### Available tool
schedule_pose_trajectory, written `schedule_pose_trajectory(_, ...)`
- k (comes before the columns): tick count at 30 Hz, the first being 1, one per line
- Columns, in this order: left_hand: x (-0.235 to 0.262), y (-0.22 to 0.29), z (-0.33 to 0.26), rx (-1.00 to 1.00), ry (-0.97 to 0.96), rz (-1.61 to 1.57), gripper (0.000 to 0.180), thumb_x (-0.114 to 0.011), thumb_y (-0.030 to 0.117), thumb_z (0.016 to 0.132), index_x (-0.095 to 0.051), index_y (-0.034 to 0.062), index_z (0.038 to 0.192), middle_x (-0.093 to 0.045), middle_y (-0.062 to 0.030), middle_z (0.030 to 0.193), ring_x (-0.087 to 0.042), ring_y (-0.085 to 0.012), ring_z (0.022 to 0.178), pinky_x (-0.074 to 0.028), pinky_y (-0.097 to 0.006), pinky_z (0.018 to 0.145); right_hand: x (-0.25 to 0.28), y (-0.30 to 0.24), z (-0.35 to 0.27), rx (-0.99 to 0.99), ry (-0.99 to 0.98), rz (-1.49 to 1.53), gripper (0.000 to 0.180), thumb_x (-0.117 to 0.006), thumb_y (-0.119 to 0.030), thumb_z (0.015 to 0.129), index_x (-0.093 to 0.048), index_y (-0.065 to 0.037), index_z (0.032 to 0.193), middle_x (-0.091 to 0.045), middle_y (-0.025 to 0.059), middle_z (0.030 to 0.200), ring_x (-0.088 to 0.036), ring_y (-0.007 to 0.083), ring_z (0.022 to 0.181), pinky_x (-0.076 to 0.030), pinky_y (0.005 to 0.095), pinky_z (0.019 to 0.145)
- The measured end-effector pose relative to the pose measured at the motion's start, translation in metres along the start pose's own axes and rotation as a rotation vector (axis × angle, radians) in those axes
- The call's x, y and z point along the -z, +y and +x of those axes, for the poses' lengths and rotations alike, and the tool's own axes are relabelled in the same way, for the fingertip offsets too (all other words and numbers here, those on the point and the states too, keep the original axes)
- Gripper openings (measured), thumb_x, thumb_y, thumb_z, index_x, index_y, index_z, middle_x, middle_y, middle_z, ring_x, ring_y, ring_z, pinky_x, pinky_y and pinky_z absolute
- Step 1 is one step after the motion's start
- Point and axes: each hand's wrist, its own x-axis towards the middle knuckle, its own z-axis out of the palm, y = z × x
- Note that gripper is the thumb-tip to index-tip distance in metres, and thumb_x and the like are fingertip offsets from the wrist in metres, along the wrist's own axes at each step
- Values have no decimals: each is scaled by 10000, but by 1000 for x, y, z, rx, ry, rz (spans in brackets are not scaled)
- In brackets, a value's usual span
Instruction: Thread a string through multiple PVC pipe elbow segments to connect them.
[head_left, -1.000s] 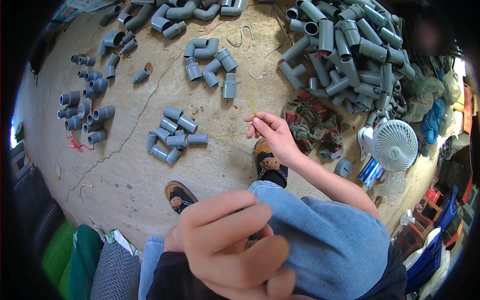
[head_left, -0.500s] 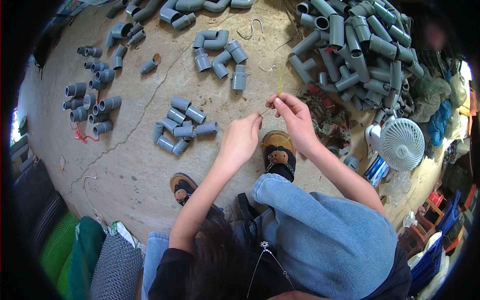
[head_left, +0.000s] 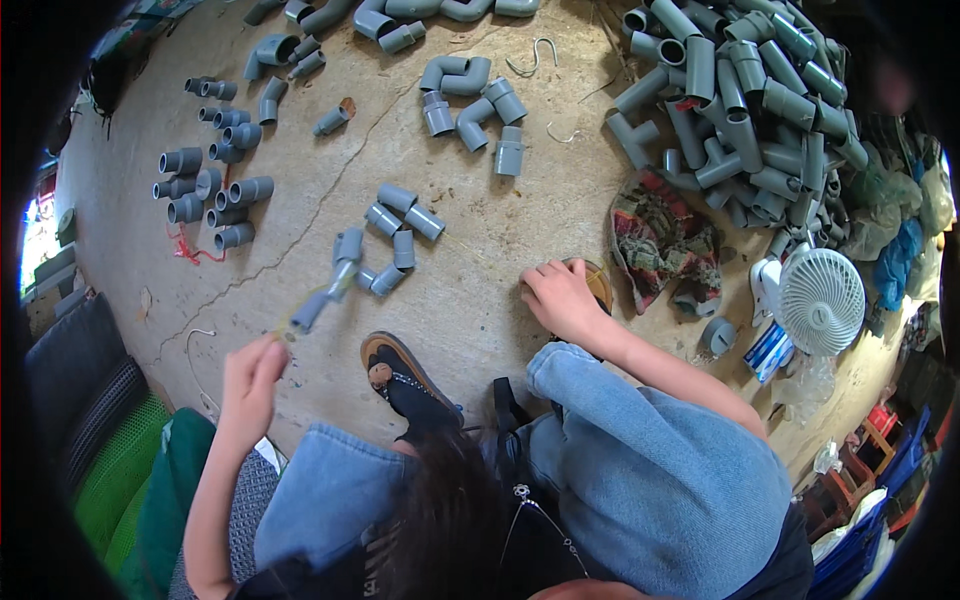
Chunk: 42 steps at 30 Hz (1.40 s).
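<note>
My left hand (head_left: 252, 388), out to the left over the floor, is closed with its thumb and fingers pinched on a thin yellow string (head_left: 284, 334). At least two grey pipe couplings (head_left: 312, 311) hang along that string, blurred by motion. Beyond them, several more grey couplings (head_left: 399, 248) lie in a loose cluster on the concrete. My right hand (head_left: 562, 300) is low above my right sandal (head_left: 598, 286), its fingers curled downward. Whatever its fingertips grip is hidden beneath them. My left sandal (head_left: 392, 366) stands between the two hands.
Rows of grey fittings (head_left: 208, 186) stand to the left, with elbows (head_left: 470, 125) further off. A large heap of grey pipe fittings (head_left: 740, 110) fills the back right. Nearer are a crumpled patterned cloth (head_left: 655, 235) and a white fan (head_left: 820, 300).
My hands have parted. The left swung left and nearer with the string, drawing couplings out of the cluster; the right came down over the sandal. The whole view shifted slightly.
</note>
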Motion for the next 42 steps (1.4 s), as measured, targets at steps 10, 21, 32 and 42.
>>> schedule_pose_trajectory(10,50,-91,-19,-76,604,-732,326,-340,260,941,-324,86,666,-233,19,584,-211,-76,516,-225,-241,503,55,18,22,-353,79,842,166,-494,-134,865,-598,-5,851,-572,20,692,-518,77,657,-411,238,600)
schedule_pose_trajectory(21,87,-70,15,-300,525,-765,274,-335,231,935,-426,46,755,-289,23,609,-251,-72,556,-236,-229,533,190,-37,46,40,-252,816,211,-545,-167,829,-607,-2,713,-547,45,892,-501,123,813,-394,267,758)
schedule_pose_trajectory(32,-16,14,53,-632,-161,-645,315,-370,242,906,-532,37,730,-494,-72,867,-492,-130,747,-414,-277,707,219,-119,58,26,-466,729,260,-515,-182,866,-574,7,698,-615,94,900,-534,101,717,-434,223,656)
schedule_pose_trajectory(42,-70,51,75,-736,-623,-676,182,-469,140,859,-598,18,818,-508,-146,986,-480,-265,1024,-379,-358,871,185,-135,69,368,-119,674,153,-565,-109,805,-589,1,701,-590,71,666,-546,178,662,-427,289,659)
